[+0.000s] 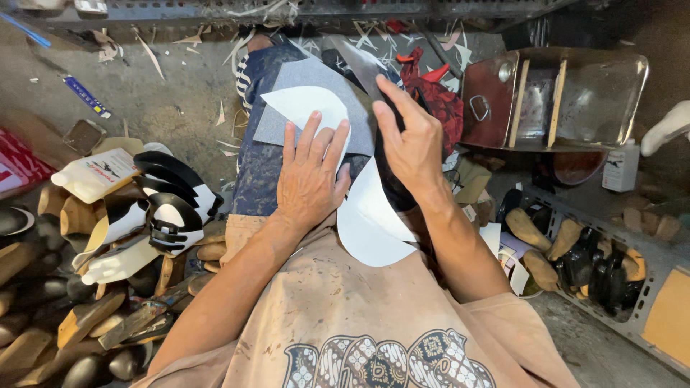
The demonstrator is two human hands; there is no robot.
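Note:
A curved white sheet piece [370, 219] lies across my lap, over a grey sheet [327, 86] that rests on my thigh. My left hand [310, 176] lies flat on the white piece, fingers spread, pressing it down. My right hand [410, 140] is to its right, fingers together, resting on a dark flat piece [363, 68] next to the grey sheet's right edge. Whether the right hand grips that dark piece I cannot make out.
Black-and-white shoe uppers [165, 208] and wooden shoe lasts [86, 316] pile at the left with a white bottle [93, 176]. A metal tin [553, 97] stands at the right above a rack of soles [582, 259]. Red fabric [435, 93] and paper scraps litter the floor.

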